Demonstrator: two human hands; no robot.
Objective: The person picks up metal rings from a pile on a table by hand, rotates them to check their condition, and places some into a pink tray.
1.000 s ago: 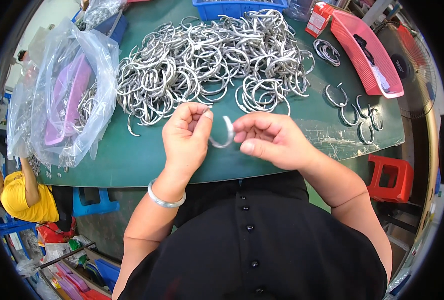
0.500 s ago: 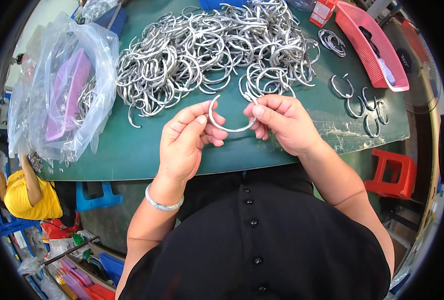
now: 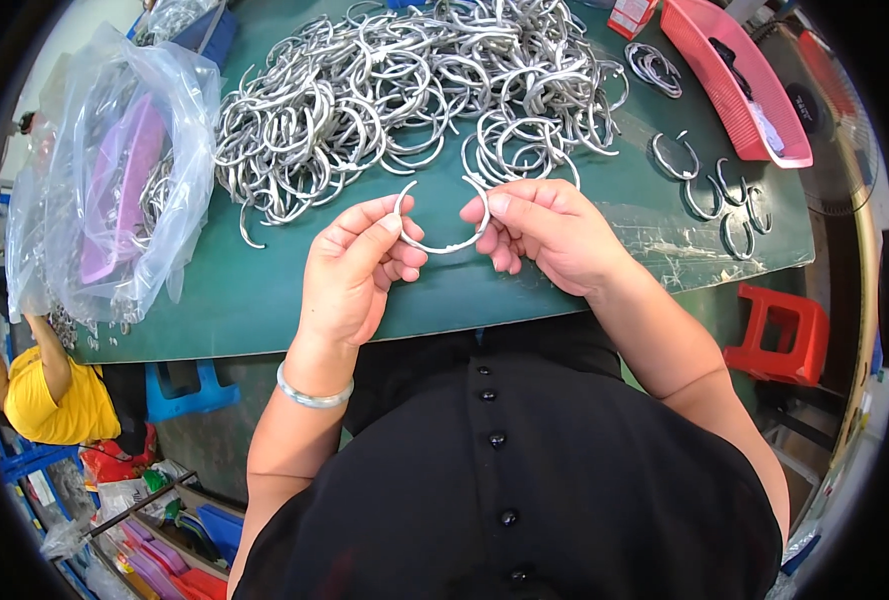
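Between my two hands is an open silver cuff bangle (image 3: 447, 249), its gap facing away from me. My left hand (image 3: 357, 258) pinches its left side between thumb and fingers. On the right side, my right hand (image 3: 545, 232) grips it the same way. Just beyond my fingers lies a large heap of similar silver bangles (image 3: 395, 95) on the green table (image 3: 235, 310). A pale bangle (image 3: 315, 398) is worn on my left wrist.
A clear plastic bag (image 3: 180, 130) with a purple tray (image 3: 120, 200) stands at left. Several separate bangles (image 3: 705, 197), a coiled bundle (image 3: 654, 70) and a pink basket (image 3: 735, 80) lie at right. A red stool (image 3: 780, 335) is beside the table; a person in yellow (image 3: 55, 395) is at far left.
The bangle has turned slightly in my fingers and its gap now faces more squarely away. Both hands still hold it. The whole view has shifted a little.
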